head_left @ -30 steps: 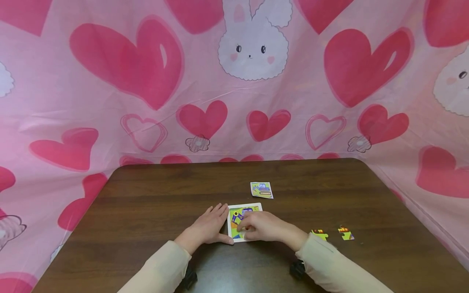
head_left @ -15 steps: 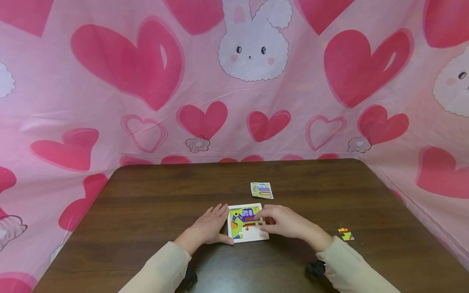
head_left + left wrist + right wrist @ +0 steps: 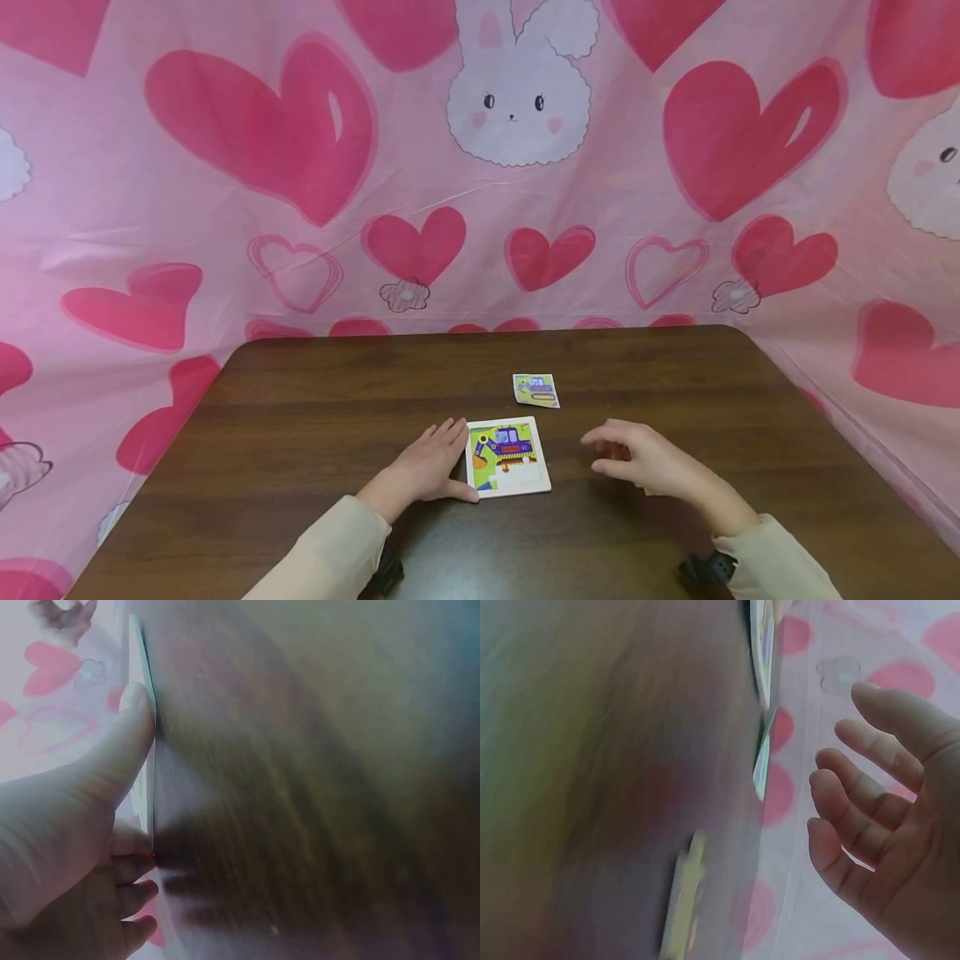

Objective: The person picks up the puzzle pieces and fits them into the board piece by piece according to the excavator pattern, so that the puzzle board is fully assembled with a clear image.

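Observation:
A square jigsaw puzzle (image 3: 504,455) in a white frame lies on the table, showing a purple digger. Its lower right part is bare white. My left hand (image 3: 423,461) rests flat at its left side, thumb (image 3: 135,724) along the near left corner and fingertips at the left edge. Off to the right, my right hand (image 3: 651,458) is above the table with loosely bent fingers and holds nothing in the right wrist view. A yellow-green puzzle piece (image 3: 681,904) lies on the table below it; in the head view the hand mostly covers it.
A small picture card (image 3: 536,390) with a matching digger lies behind the puzzle, slightly bent. The brown wooden table (image 3: 337,392) ends at a pink cloth (image 3: 585,192) with hearts and rabbits.
My right hand has lifted off the puzzle and moved right, uncovering its picture and bare part. Its arm now hides the loose piece at the far right. My left hand has stayed in place.

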The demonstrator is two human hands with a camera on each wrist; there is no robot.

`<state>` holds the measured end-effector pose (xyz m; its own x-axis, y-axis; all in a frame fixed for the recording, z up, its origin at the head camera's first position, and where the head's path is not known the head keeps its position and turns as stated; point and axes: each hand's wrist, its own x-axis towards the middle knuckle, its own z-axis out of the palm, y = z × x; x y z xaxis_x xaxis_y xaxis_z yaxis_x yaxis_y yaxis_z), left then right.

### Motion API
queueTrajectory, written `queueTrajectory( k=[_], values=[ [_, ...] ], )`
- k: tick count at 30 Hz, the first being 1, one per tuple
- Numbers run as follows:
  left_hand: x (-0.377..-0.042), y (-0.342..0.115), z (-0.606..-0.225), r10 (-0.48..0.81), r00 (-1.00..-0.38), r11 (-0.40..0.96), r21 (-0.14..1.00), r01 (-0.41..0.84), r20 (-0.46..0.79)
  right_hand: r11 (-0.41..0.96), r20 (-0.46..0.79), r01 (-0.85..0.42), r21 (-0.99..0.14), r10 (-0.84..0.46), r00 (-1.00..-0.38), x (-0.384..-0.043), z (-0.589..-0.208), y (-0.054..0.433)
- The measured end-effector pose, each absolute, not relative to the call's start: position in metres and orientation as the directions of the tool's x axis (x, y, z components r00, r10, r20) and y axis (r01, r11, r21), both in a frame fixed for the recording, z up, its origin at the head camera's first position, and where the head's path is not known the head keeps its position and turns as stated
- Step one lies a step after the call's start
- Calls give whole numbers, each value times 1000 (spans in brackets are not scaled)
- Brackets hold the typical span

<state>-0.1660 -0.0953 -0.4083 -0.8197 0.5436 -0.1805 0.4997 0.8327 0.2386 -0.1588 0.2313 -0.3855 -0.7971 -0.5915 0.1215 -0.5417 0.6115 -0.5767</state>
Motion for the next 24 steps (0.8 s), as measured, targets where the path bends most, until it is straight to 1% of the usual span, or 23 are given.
queueTrajectory(
  k=[4, 8, 11, 20, 24],
  values=[
    [-166, -95, -409, 544, -820, 833, 237, 501, -179, 611, 146, -531, -588, -565, -812, -155, -388, 250],
    [-166, -95, -408, 545, -820, 831, 242, 501, -176, 596, 198, -575, -560, -578, -792, -152, -393, 268],
    [-166, -95, -407, 549, -818, 828, 249, 502, -174, 596, 212, -601, -533, -593, -777, -150, -397, 279],
    [-164, -96, -405, 548, -818, 827, 259, 499, -176, 627, 213, -636, -451, -616, -758, -146, -404, 302],
    [-164, -96, -405, 547, -819, 827, 262, 497, -175, 657, 160, -606, -448, -608, -777, -144, -404, 306]
  ],
)
